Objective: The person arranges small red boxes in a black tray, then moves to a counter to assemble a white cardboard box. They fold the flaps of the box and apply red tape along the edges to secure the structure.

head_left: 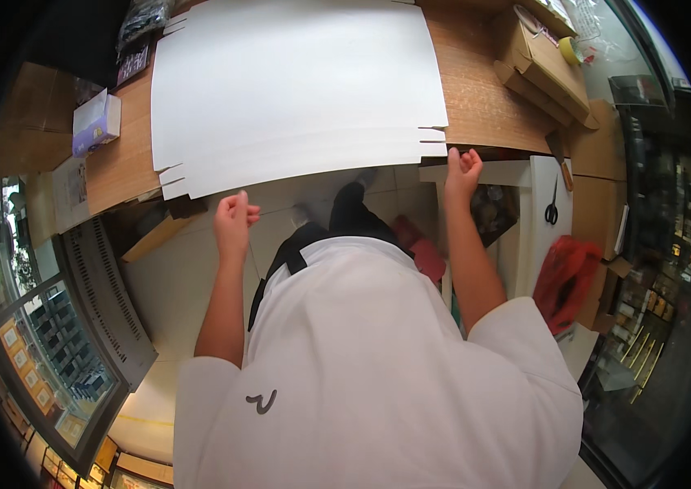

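A large white sheet of card (297, 81) lies flat on the wooden table, its near edge reaching past the tabletop. Short slits are cut into its corners. Just below that near edge, toward the left corner, is my left hand (235, 222), fingers loosely bent and apart, holding nothing visible. My right hand (463, 173) is at the near right corner of the card, beside the slits. Its thumb and fingers are parted and half curled, with nothing seen between them. Whether the right thumb touches the card's corner is hard to tell.
Brown cardboard boxes (547, 69) and a roll of yellow tape (570, 50) sit at the table's right. Black-handled scissors (552, 213) and a knife with a wooden handle (565, 173) lie nearby. A red plastic bag (565, 281) hangs below. A purple-and-white tissue box (97, 124) stands left.
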The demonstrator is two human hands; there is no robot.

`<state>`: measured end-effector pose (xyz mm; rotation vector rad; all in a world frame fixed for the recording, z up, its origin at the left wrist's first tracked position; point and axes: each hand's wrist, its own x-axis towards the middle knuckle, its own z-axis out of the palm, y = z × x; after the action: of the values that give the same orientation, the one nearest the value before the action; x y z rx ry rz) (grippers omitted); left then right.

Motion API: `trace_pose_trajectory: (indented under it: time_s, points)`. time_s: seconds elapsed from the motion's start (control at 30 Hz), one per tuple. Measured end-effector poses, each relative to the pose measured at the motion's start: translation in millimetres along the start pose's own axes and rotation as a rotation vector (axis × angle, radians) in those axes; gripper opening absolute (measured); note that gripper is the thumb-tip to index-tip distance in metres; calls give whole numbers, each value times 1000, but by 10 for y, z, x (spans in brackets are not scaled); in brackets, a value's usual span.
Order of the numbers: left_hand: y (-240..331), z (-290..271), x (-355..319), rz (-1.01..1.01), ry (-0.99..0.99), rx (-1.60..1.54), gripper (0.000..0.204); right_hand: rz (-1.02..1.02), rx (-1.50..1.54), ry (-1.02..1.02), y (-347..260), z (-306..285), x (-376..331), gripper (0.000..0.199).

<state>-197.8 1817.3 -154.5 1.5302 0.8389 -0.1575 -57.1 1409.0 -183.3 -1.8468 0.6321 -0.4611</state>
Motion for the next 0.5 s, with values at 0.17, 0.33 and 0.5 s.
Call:
trace_pose_trajectory:
  time_s: [0.17, 0.33, 0.5]
  points:
    - [546, 234, -29, 1117, 106, 941, 40, -990, -504, -705, -828, 194, -667, 62]
    - [595, 153, 327, 1129, -64, 1158, 44, -1088, -624, -958, -728, 456, -440, 48]
    - [745, 73, 419, 1100, -200, 1116, 38, -1204, -591, -999, -844, 460, -266, 33]
